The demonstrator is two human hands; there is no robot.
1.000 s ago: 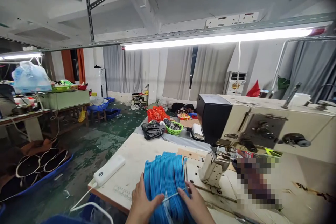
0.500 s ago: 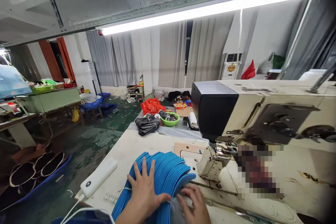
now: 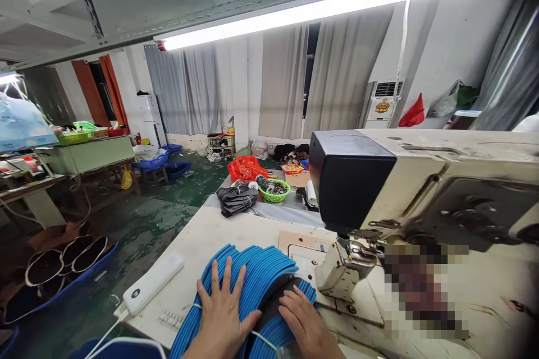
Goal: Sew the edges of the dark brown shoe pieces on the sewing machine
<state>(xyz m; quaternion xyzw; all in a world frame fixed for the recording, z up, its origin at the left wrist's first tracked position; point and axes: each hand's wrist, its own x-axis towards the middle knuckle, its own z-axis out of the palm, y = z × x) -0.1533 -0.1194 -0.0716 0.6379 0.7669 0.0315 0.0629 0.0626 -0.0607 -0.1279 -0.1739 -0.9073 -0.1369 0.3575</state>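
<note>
A curved bundle of thin blue foam pieces, like insoles (image 3: 256, 266), lies on the machine table, with a pale band around its left part. My left hand (image 3: 223, 308) rests on it, fingers spread wide. Against its right side is a second bundle of blue pieces (image 3: 273, 334) with a dark face and a pale band. My right hand (image 3: 305, 317) curves over this second bundle, fingers close together; its thumb is mostly hidden. Just right of the hands stands the post of a sewing machine (image 3: 343, 272), its needle area above the hands' level.
A white power bank (image 3: 154, 283) with a cable lies at the table's left edge. Farther back are folded dark grey pieces (image 3: 236, 199), a green basket (image 3: 274, 197) and a red plastic bag (image 3: 246, 168). The machine head (image 3: 357, 179) overhangs the right side. A blue tub (image 3: 80, 277) stands on the floor.
My right hand has shifted from the stack's end onto a second blue bundle, whose dark face now shows. My left hand stays spread on the first bundle. The view has turned slightly left.
</note>
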